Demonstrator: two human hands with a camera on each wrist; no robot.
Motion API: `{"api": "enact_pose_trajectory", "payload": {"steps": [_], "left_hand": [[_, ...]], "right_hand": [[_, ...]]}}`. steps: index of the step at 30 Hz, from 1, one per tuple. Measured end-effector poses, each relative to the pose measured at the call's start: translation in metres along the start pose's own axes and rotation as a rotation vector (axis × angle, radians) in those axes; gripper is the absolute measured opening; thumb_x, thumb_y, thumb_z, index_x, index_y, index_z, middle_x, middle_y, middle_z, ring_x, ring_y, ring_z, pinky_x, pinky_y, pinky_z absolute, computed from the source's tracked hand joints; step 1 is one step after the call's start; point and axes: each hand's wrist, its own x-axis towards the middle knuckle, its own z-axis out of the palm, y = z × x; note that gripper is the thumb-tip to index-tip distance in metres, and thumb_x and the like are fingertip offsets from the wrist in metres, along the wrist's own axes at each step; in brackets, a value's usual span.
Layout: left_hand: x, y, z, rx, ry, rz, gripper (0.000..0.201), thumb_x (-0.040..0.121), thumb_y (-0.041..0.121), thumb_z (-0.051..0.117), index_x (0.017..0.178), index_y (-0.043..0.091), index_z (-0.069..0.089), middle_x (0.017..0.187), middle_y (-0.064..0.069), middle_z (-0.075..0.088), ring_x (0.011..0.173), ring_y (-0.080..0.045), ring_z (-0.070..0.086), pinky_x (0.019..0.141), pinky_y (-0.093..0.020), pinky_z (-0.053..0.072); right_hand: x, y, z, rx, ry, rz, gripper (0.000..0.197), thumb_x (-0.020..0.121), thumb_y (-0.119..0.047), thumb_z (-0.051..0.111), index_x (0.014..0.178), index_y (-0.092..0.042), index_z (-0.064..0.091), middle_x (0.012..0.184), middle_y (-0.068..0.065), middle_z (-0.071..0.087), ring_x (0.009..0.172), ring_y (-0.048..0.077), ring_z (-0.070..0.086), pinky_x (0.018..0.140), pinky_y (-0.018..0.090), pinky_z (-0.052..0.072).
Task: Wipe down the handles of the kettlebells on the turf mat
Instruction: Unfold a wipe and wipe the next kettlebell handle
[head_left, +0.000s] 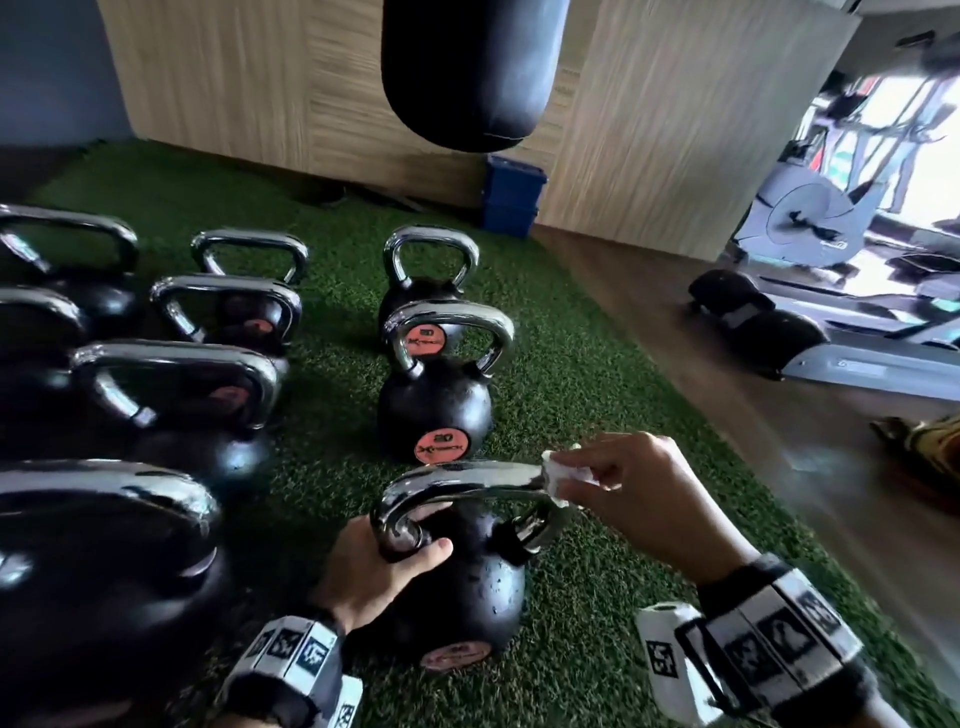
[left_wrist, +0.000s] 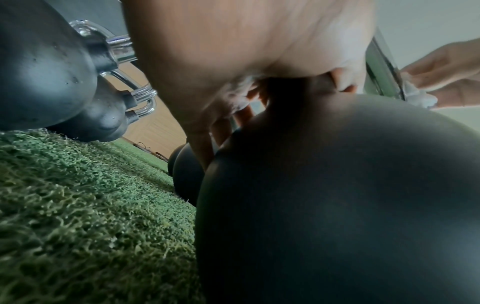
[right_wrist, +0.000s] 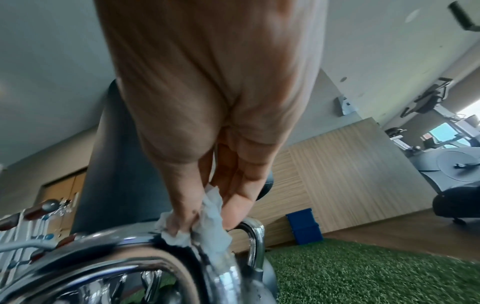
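The nearest black kettlebell (head_left: 462, 592) stands on the green turf mat (head_left: 597, 545), its chrome handle (head_left: 467, 480) arching over it. My left hand (head_left: 410, 545) grips the handle's left leg where it meets the ball, thumb in front. My right hand (head_left: 576, 480) pinches a crumpled white wipe (head_left: 558, 475) against the handle's right bend. In the right wrist view the wipe (right_wrist: 210, 232) is wrapped over the chrome bar (right_wrist: 124, 246) under thumb and fingers. The left wrist view shows the ball (left_wrist: 337, 205) close up, with the wipe (left_wrist: 420, 96) at the far right.
Two more kettlebells (head_left: 436, 410) stand in line behind this one, and several larger ones (head_left: 171, 395) fill the left of the mat. A black punching bag (head_left: 467, 67) hangs ahead. A blue box (head_left: 514, 195) sits by the wood-panelled wall. Wooden floor and an exercise bike (head_left: 810, 218) lie right.
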Motion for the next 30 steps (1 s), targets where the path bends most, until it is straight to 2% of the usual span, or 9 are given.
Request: {"api": "enact_pose_trajectory", "payload": {"steps": [4, 8, 10, 14, 18, 23, 25, 27, 30], "left_hand": [[-0.001, 0.003, 0.003, -0.047, 0.022, 0.017, 0.049, 0.071, 0.061, 0.075, 0.112, 0.033, 0.078, 0.103, 0.012, 0.079, 0.110, 0.001, 0.068, 0.103, -0.022, 0.047], [-0.001, 0.002, 0.004, -0.047, 0.025, 0.049, 0.047, 0.074, 0.058, 0.076, 0.117, 0.041, 0.074, 0.106, 0.009, 0.078, 0.111, -0.002, 0.068, 0.101, -0.012, 0.043], [-0.001, 0.003, 0.003, -0.037, 0.025, 0.054, 0.045, 0.074, 0.057, 0.075, 0.117, 0.045, 0.073, 0.108, 0.010, 0.077, 0.111, -0.001, 0.067, 0.101, -0.012, 0.043], [-0.002, 0.003, 0.003, -0.036, 0.019, 0.049, 0.045, 0.074, 0.056, 0.076, 0.118, 0.045, 0.073, 0.118, 0.020, 0.073, 0.120, 0.004, 0.062, 0.103, -0.008, 0.039], [-0.006, 0.008, 0.001, -0.047, 0.013, -0.016, 0.047, 0.072, 0.059, 0.076, 0.117, 0.048, 0.071, 0.108, 0.016, 0.077, 0.112, 0.003, 0.066, 0.094, -0.003, 0.042], [-0.014, 0.027, -0.004, 0.038, 0.035, -0.135, 0.043, 0.065, 0.068, 0.077, 0.099, 0.041, 0.077, 0.091, 0.016, 0.078, 0.092, 0.007, 0.069, 0.088, -0.020, 0.052], [-0.020, 0.039, -0.011, 0.148, -0.069, -0.203, 0.028, 0.074, 0.068, 0.076, 0.088, 0.044, 0.075, 0.086, 0.021, 0.077, 0.080, 0.012, 0.067, 0.080, -0.021, 0.051], [-0.026, 0.048, -0.025, 0.297, -0.240, -0.269, 0.030, 0.078, 0.072, 0.069, 0.098, 0.050, 0.071, 0.096, 0.023, 0.075, 0.086, 0.011, 0.066, 0.082, -0.020, 0.051], [-0.033, 0.067, -0.047, 0.658, -0.345, -0.365, 0.035, 0.070, 0.067, 0.066, 0.098, 0.046, 0.072, 0.096, 0.024, 0.071, 0.092, 0.001, 0.067, 0.085, -0.023, 0.054]], "right_hand": [[-0.005, 0.019, 0.000, 0.025, -0.001, 0.029, 0.020, 0.075, -0.034, 0.085, 0.094, -0.035, 0.078, 0.070, -0.024, 0.070, 0.063, -0.011, 0.061, 0.054, 0.003, 0.041], [-0.007, 0.040, 0.008, 0.038, -0.024, 0.048, 0.018, 0.074, -0.042, 0.082, 0.091, -0.041, 0.076, 0.068, -0.016, 0.071, 0.048, -0.003, 0.048, 0.045, 0.021, 0.041], [-0.012, 0.050, 0.014, 0.068, -0.051, 0.068, 0.022, 0.074, -0.045, 0.082, 0.095, -0.043, 0.074, 0.070, -0.016, 0.072, 0.051, 0.002, 0.053, 0.051, 0.032, 0.048], [-0.019, 0.061, 0.026, 0.150, -0.139, 0.098, 0.013, 0.081, -0.041, 0.077, 0.094, -0.037, 0.077, 0.072, -0.015, 0.073, 0.053, 0.011, 0.058, 0.053, 0.039, 0.053], [-0.022, 0.067, 0.035, 0.269, -0.143, 0.152, 0.015, 0.079, -0.039, 0.080, 0.094, -0.036, 0.078, 0.080, -0.008, 0.077, 0.072, 0.028, 0.072, 0.070, 0.048, 0.059], [-0.031, 0.064, 0.066, 0.322, -0.144, 0.252, 0.009, 0.077, -0.027, 0.083, 0.073, -0.029, 0.076, 0.067, -0.006, 0.073, 0.054, 0.004, 0.056, 0.057, 0.026, 0.047], [-0.035, 0.061, 0.071, 0.342, -0.119, 0.297, 0.005, 0.078, -0.027, 0.082, 0.077, -0.026, 0.078, 0.071, -0.002, 0.075, 0.057, 0.007, 0.057, 0.058, 0.028, 0.047], [-0.038, 0.056, 0.067, 0.269, -0.126, 0.301, 0.007, 0.082, -0.030, 0.080, 0.079, -0.024, 0.077, 0.073, -0.004, 0.076, 0.060, 0.011, 0.065, 0.062, 0.036, 0.055], [-0.043, 0.044, 0.052, 0.067, -0.254, 0.233, 0.007, 0.080, -0.034, 0.081, 0.084, -0.028, 0.079, 0.075, -0.014, 0.075, 0.064, -0.003, 0.068, 0.057, 0.020, 0.056]]}}
